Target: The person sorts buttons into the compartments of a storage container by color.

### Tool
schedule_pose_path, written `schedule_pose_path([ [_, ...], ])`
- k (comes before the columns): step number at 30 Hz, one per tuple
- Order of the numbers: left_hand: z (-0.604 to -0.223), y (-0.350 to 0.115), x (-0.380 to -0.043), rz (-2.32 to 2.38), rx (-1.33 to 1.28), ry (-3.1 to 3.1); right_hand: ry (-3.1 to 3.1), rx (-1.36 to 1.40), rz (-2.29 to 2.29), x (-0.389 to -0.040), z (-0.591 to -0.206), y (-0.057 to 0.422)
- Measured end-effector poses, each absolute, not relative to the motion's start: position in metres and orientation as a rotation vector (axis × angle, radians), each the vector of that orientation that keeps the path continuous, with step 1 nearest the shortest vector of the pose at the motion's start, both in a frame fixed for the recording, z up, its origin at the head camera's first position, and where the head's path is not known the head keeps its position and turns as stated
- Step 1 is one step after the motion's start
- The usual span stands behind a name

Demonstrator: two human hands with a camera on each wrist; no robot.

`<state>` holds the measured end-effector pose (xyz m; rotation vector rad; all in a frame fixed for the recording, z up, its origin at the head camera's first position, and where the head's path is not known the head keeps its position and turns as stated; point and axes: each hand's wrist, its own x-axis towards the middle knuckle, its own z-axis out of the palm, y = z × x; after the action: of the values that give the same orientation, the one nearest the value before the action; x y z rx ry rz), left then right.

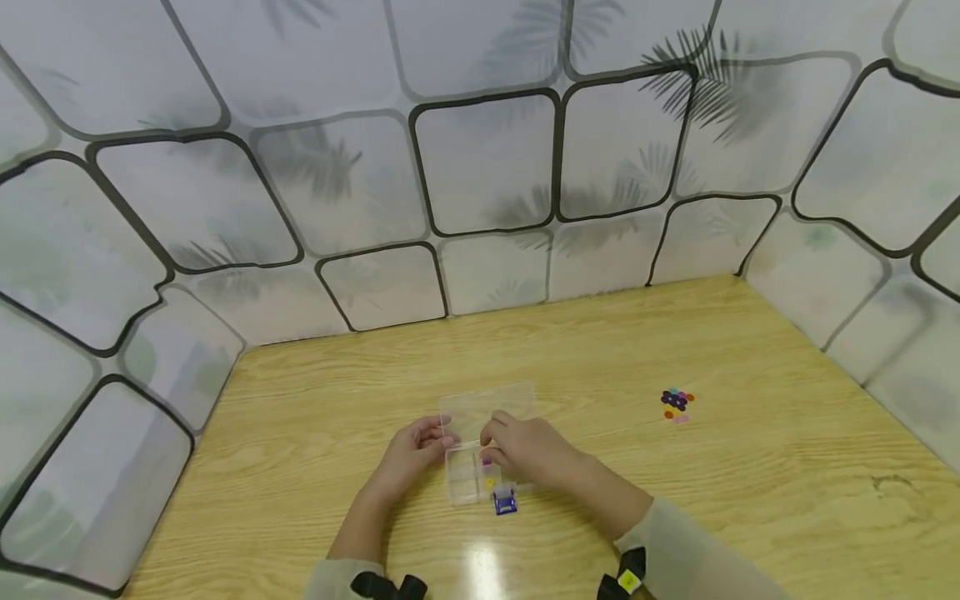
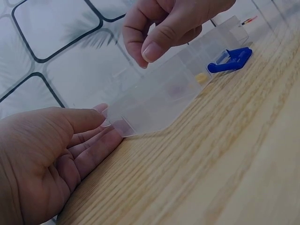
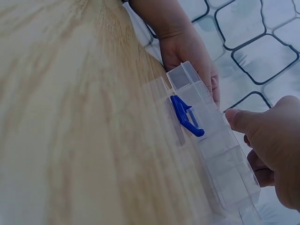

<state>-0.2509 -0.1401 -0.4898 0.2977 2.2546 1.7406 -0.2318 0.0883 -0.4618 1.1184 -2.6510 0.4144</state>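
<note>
A clear plastic compartment box lies on the table with its transparent lid laid back on the far side. My left hand grips its left end, thumb at the upper edge and fingers against the side, as the left wrist view shows. Over the compartments is my right hand, fingers curled and thumb near the index fingertip; I cannot tell whether a small piece is between them. Yellow pieces and a purple piece sit inside the box. A blue latch sticks out at the near side.
To the right on the wooden table is a loose cluster of small round pieces in dark purple, red, yellow, pink and teal. Patterned white walls enclose the table at the back and both sides.
</note>
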Motion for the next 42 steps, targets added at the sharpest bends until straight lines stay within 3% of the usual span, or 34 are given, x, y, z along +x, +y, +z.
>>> schedule_pose_path([
  [20, -0.488, -0.143, -0.249, 1.743, 0.282, 2.255, -2.574, 0.906, 0.615, -0.241, -0.461, 0.15],
  [42, -0.489, -0.139, -0.249, 1.758, 0.299, 2.233, -2.744, 0.365, 0.729, -0.245, -0.463, 0.252],
])
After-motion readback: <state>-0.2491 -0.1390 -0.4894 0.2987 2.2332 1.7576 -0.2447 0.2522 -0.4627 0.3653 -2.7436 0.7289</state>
